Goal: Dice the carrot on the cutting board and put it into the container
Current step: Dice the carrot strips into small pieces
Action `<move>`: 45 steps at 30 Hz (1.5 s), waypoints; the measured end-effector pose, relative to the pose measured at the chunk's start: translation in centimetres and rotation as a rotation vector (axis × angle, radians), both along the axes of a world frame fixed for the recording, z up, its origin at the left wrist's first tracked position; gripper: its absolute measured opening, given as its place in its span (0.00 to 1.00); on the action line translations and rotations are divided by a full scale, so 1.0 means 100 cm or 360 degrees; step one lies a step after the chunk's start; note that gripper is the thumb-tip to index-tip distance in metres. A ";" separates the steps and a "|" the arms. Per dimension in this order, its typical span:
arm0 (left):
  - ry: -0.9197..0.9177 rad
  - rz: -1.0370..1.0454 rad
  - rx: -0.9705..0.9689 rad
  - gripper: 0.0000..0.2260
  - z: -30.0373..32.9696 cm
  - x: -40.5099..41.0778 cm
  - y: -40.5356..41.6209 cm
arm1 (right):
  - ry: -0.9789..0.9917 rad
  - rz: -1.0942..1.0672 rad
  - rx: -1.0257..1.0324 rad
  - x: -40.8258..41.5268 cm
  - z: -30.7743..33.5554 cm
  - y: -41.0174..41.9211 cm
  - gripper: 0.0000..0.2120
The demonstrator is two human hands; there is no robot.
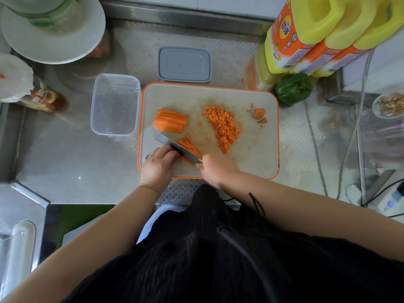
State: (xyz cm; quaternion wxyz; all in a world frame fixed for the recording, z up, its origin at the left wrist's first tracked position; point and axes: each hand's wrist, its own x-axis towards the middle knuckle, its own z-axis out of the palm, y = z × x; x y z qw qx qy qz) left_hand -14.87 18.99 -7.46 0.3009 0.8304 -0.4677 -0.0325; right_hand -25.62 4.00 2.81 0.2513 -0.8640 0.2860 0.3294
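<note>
Carrot strips [189, 145], thin orange sticks, lie near the front-left of the grey rectangular cutting board w/ orange rim [251, 149], partly under the steel knife blade [175, 147]; left hand [158, 164] sits on the board w/ fingers curled, fingertips pressing the strips by the blade; right hand [216, 167] is wrapped round the knife handle, which is mostly hidden; blade runs diagonally, tip toward upper left. Just behind the blade tip, a stack of longer orange carrot slabs [170, 122] rests on the board's left part; a heap of small orange carrot dice [224, 127] fills the middle; a carrot end piece [259, 113] & scraps lie at the right. Clear rectangular plastic container [115, 104] stands on the steel desk [65, 160], touching or just beside the board's left edge; no carrot visible inside. Its grey lid [184, 64] lies behind the board. Green bell pepper [293, 88] sits beside the board's far right corner, in front of yellow-capped orange-label bottles [306, 36].
</note>
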 end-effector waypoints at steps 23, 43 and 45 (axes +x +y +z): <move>0.0049 0.0021 0.0128 0.10 0.013 0.006 0.003 | -0.0010 -0.0048 0.0026 -0.012 0.005 -0.003 0.19; -0.0049 0.0021 0.0269 0.09 0.022 0.004 -0.006 | -0.0156 -0.0295 0.0104 -0.017 0.002 -0.003 0.18; -0.0037 0.0072 0.0293 0.09 0.025 0.003 -0.009 | -0.0192 -0.0284 0.0057 -0.020 0.006 -0.004 0.16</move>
